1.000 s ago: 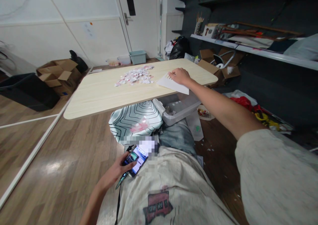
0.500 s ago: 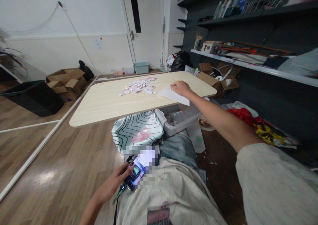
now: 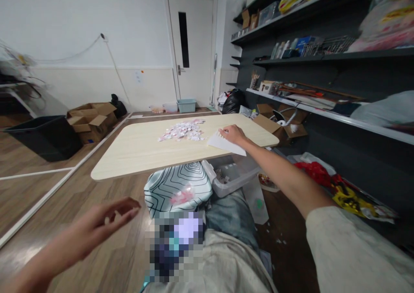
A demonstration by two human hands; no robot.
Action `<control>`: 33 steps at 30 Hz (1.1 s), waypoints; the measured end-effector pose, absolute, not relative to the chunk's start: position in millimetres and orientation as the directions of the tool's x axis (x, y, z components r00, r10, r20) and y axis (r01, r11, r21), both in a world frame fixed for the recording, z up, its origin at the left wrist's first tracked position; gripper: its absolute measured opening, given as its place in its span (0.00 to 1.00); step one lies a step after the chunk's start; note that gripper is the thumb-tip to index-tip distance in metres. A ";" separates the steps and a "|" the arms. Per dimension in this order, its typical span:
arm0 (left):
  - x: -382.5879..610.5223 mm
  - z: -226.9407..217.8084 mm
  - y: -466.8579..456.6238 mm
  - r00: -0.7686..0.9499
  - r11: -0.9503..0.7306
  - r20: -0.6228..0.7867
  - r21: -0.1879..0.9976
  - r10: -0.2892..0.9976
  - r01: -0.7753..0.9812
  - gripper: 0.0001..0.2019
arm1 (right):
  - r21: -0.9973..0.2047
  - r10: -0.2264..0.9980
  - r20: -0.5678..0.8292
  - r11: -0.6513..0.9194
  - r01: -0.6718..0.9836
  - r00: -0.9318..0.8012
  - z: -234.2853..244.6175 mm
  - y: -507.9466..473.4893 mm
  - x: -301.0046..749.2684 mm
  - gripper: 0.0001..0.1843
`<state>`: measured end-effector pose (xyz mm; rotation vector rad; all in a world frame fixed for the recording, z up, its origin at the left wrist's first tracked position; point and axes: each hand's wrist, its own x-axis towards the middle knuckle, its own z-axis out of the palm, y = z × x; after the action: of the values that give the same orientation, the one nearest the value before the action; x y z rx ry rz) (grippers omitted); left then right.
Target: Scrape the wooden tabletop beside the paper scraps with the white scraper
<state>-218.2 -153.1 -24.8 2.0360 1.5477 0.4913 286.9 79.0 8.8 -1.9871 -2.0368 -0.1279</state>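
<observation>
My left hand (image 3: pixel 118 215) hangs in the air over the floor, left of my lap. Its fingers are bent, with a gap to the thumb, and it holds nothing. A phone (image 3: pixel 176 243), partly blurred out, lies on my lap. At the table's near right side, my right hand (image 3: pixel 233 134) rests on a white sheet of paper (image 3: pixel 226 145) with its fingers curled closed. Anything pinched in them is too small to make out. Left of that hand, a pile of small white and pink pieces (image 3: pixel 184 130) covers part of the pale table (image 3: pixel 129 155).
Below the table edge are a clear plastic bin (image 3: pixel 223 189) and a patterned light-blue bag (image 3: pixel 161 194). A black trash bin (image 3: pixel 45 138) and cardboard boxes (image 3: pixel 92 116) stand at left. Loaded dark shelves (image 3: pixel 323 58) line the right wall.
My left hand has let go of the phone and moved left, away from it. My right hand stays on the paper. The view has tilted up, showing more of the door and shelves.
</observation>
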 end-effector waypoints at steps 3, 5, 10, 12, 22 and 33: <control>-223.3 6.1 -93.4 0.198 -0.219 0.106 0.648 0.974 0.729 0.29 | -0.152 0.953 0.274 -0.087 0.985 0.127 10.3 82.6 291.2 0.30; -225.1 10.1 -47.2 0.134 -0.230 0.197 0.627 0.971 0.744 0.31 | -0.163 0.932 0.272 -0.200 0.966 0.239 10.5 84.6 296.1 0.30; -229.7 -21.3 38.5 0.144 -0.234 0.240 0.406 0.960 0.884 0.35 | -0.168 0.921 0.220 -0.288 0.943 0.320 10.8 89.6 303.1 0.32; -232.1 -35.5 52.2 0.195 -0.260 0.234 0.295 0.953 0.919 0.35 | -0.151 0.930 0.213 -0.271 0.951 0.299 12.4 93.6 302.3 0.32; -242.2 -52.0 55.5 0.186 -0.231 0.224 0.196 0.957 0.953 0.41 | -0.003 0.986 0.165 -0.014 1.000 0.014 24.0 110.7 279.7 0.30; -235.8 -45.5 49.5 0.145 -0.192 0.212 0.217 0.966 0.957 0.39 | 0.086 0.922 0.217 0.309 0.947 -0.320 37.1 109.7 262.8 0.26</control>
<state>-235.8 49.5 -45.5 2.3546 1.9777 0.4762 262.8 109.7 37.1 -1.7509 -2.4360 -0.2987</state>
